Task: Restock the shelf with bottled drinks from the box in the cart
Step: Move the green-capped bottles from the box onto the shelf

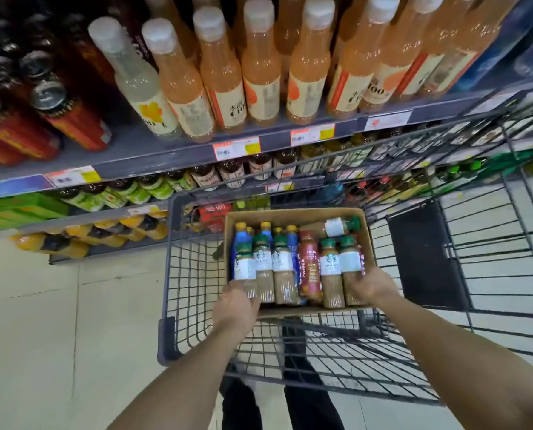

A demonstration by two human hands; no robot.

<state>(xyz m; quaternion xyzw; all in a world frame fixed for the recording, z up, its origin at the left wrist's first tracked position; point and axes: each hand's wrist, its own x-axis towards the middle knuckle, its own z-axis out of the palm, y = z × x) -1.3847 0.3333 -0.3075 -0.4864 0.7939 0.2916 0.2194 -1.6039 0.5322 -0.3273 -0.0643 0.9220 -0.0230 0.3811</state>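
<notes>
The red bottle reads "COSTA COFFEE"; peach shelf bottles show "C100".

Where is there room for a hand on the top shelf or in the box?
Top shelf: a bare strip between the red cans and the pale yellow bottle; the orange bottles to its right stand packed. Cardboard box: a bare patch by the far wall, left of the lying bottle; near rows are crowded.
</notes>
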